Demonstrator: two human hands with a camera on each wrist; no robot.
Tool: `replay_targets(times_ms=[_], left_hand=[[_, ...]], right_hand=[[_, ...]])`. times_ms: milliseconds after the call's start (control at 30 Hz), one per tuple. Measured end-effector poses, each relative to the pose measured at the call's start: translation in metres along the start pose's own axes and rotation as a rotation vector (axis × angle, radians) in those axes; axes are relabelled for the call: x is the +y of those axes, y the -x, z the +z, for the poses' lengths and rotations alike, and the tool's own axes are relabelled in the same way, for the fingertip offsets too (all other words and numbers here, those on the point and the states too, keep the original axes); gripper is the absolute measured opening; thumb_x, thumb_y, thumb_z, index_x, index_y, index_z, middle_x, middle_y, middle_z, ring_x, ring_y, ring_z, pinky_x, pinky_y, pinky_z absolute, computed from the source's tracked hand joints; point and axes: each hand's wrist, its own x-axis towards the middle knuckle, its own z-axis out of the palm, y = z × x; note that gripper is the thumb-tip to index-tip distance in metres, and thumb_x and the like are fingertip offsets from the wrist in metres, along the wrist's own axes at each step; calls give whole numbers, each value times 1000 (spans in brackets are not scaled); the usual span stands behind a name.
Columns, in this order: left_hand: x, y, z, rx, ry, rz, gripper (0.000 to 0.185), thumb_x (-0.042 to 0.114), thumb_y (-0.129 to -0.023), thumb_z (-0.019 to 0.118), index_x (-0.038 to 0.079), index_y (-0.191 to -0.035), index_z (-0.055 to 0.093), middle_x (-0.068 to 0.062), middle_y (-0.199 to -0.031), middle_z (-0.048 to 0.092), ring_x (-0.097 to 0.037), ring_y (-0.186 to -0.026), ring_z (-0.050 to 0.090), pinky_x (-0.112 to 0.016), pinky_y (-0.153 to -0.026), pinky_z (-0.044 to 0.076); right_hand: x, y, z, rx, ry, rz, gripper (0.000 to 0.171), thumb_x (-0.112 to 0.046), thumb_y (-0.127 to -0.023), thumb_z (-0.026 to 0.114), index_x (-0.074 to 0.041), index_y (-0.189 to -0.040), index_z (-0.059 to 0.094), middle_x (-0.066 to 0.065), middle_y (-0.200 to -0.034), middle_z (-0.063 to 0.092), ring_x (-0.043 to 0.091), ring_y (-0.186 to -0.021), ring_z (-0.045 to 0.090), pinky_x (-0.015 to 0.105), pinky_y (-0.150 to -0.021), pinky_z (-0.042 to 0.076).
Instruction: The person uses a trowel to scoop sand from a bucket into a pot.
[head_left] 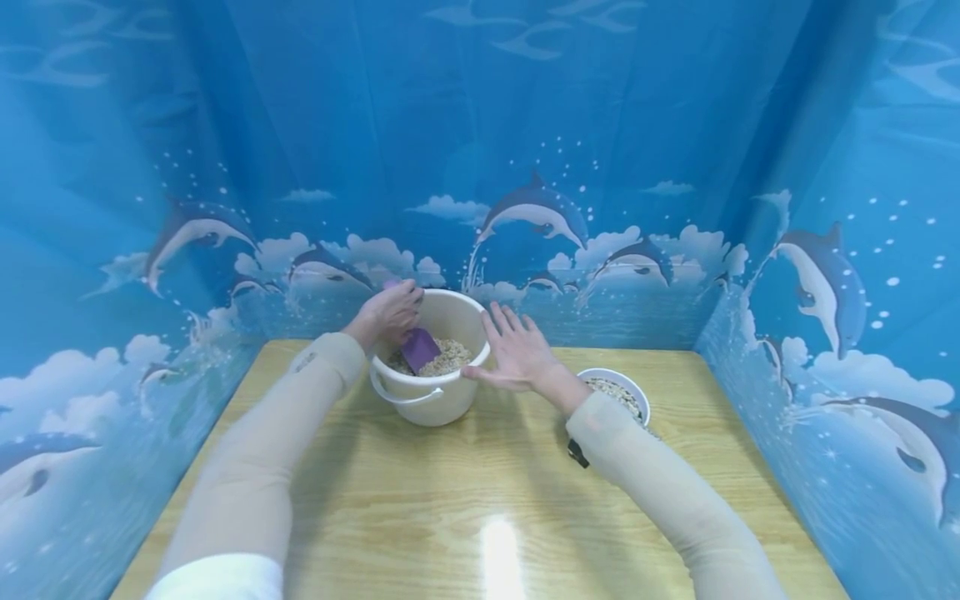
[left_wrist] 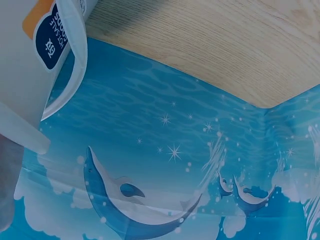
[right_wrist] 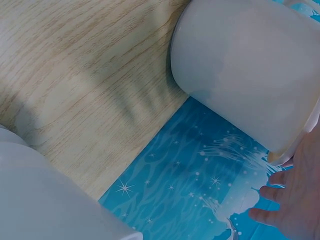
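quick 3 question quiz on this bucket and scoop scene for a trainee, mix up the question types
1. True or false: the left hand grips the purple scoop inside the white bucket.
2. Multiple choice: where is the right hand? A) flat on the table, far from the bucket B) open, against the bucket's right rim C) inside the small bowl
3. Fill in: the small white bowl to the right of the bucket holds ____, like the bucket.

Key
1. True
2. B
3. grain
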Motion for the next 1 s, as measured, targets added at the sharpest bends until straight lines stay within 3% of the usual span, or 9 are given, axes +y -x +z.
replay_targets(times_ms=[233, 400, 1000], left_hand=[[4, 0, -1, 45, 23, 8, 54, 66, -103, 46, 20, -104, 73, -3, -100, 70, -21, -95, 52, -36, -87, 42], [7, -1, -2, 53, 18, 31, 54, 69, -103, 43, 22, -105, 69, -3, -100, 69, -22, -96, 52, -36, -87, 43], [13, 0, 2, 68, 58, 12, 51, 66, -103, 43, 22, -96, 67, -4, -95, 67, -22, -93, 51, -39, -89, 44]], right_hand=[[0, 0, 0, 10, -5, -5, 115, -88, -93, 35, -4, -169, 11, 23, -176, 14, 43, -162, 24, 63, -127, 29], [1, 0, 0, 8, 0, -6, 116, -88, -93, 34, -4, -169, 11, 23, -176, 14, 43, -162, 24, 63, -127, 29], [1, -1, 1, 2, 4, -8, 118, -92, -91, 28, -5, -169, 9, 23, -176, 14, 42, -163, 22, 63, -127, 29]])
